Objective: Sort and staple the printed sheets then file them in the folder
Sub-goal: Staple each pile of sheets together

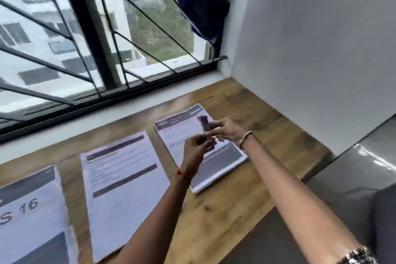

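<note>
Hands: together at the middle right of the frame, raised over the table. The left hand (pixel 196 146) curls its fingers round the lower end of a small dark stapler (pixel 203 123), and the right hand (pixel 228 129) pinches it higher up.
Stapler: its long axis stands nearly upright, with the top end toward the window. Blur hides whether it is hinged open.
Right stack (pixel 175 135): printed sheets lying flat directly beneath the hands. The long axis runs from the upper middle of the frame down toward the lower right.
Deciding relation: this stack's top edge lies just beyond the stapler's tip. The right hand is nearer its far right corner, the left hand nearer its far left one. To bite a corner, the upright stapler would probably have to tip flat.
Middle stack (pixel 124 178): lower left of the hands and apart from them, on the left arm's side.
Left stack (pixel 27 210): at the frame's lower left edge, well apart.
Folder: a blue edge shows beside the right stack, but I cannot tell whether it is the folder.
Table (pixel 225 206): wooden, bearing all three stacks.
Window (pixel 85 38): barred, in the upper left.
</note>
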`<state>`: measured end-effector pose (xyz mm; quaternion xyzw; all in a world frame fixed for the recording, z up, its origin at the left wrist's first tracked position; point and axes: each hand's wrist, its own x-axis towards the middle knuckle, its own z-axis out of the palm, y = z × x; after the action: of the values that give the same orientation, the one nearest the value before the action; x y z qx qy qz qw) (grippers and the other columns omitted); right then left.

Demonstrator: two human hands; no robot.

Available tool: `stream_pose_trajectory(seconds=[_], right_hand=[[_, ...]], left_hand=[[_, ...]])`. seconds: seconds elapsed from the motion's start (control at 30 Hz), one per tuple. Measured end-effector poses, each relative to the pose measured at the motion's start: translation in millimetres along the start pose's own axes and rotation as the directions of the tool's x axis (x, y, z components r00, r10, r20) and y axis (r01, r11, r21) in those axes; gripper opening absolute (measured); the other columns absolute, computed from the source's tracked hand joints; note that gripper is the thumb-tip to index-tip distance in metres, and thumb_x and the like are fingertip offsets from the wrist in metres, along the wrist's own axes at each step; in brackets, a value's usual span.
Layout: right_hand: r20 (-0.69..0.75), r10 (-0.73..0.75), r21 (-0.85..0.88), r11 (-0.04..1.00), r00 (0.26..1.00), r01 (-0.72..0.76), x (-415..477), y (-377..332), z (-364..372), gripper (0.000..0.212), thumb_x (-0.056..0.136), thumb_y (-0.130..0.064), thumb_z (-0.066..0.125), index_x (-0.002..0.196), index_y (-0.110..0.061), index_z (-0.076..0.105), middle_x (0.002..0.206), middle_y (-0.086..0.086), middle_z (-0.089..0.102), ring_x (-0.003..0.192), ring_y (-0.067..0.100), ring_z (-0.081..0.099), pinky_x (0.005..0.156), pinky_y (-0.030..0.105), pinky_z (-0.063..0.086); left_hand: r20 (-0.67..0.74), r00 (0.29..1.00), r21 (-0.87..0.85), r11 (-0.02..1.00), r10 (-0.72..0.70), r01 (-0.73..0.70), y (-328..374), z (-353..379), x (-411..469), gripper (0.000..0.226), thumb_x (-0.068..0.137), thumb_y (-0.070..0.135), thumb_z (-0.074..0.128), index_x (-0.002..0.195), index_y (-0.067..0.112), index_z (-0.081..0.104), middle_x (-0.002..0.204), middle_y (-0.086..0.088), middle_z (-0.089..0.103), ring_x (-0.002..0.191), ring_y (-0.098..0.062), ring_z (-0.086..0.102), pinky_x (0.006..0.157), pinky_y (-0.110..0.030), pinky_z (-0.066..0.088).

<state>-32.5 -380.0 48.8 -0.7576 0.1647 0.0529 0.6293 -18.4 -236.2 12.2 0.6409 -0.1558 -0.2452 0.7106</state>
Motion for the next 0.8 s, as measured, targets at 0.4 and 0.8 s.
stream_pose_trajectory(seconds=[0.4,0.8], right_hand=[[-0.585,0.079,-0.23,0.938,0.807,-0.259,23.0,88.8,-173.4,0.032,0.065,-0.003,0.079,0.096,0.0,0.071,0.076,0.003,0.06,0.071,0.012,0.052,0.052,0.015,0.039],[-0.712,0.129,-0.419,0.711,0.691,-0.565,65.1,133.7,-250.5,0.042,0.066,-0.012,0.081,0.102,0.004,0.068,0.105,0.021,0.068,0.097,0.031,0.066,0.079,0.033,0.05]], left_hand=[[0.021,0.999,0.266,0.964,-0.027,0.021,-34.4,103.0,82.3,0.029,0.085,0.016,0.068,0.108,-0.002,0.069,0.109,-0.012,0.069,0.087,0.0,0.062,0.073,-0.02,0.046],[-0.238,0.971,0.296,0.949,-0.039,0.11,-53.0,55.6,93.4,0.019,0.089,0.013,0.063,0.103,0.004,0.07,0.101,-0.007,0.071,0.086,-0.021,0.067,0.077,-0.036,0.055]])
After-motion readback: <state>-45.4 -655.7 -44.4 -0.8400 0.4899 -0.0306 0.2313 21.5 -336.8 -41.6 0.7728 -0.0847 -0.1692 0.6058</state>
